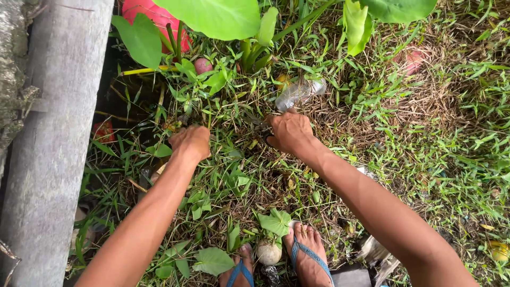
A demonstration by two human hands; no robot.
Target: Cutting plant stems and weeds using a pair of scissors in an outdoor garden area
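My left hand [190, 142] is closed around a bunch of green weeds [199, 90] growing beside a grey concrete edge. My right hand [289, 132] grips a small cutting tool [258, 123], its dark metal tip poking out to the left toward the weed stems; the handle is hidden in my fist. Both hands sit low in the grass, about a hand's width apart. My feet in blue flip-flops [308, 255] stand just below.
A grey concrete kerb [53, 143] runs along the left. Big green leaves [218, 16] and a red round object [154, 16] are at the top. A crushed clear plastic bottle [298, 91] lies in the grass. Dry straw and grass [441, 106] cover the right.
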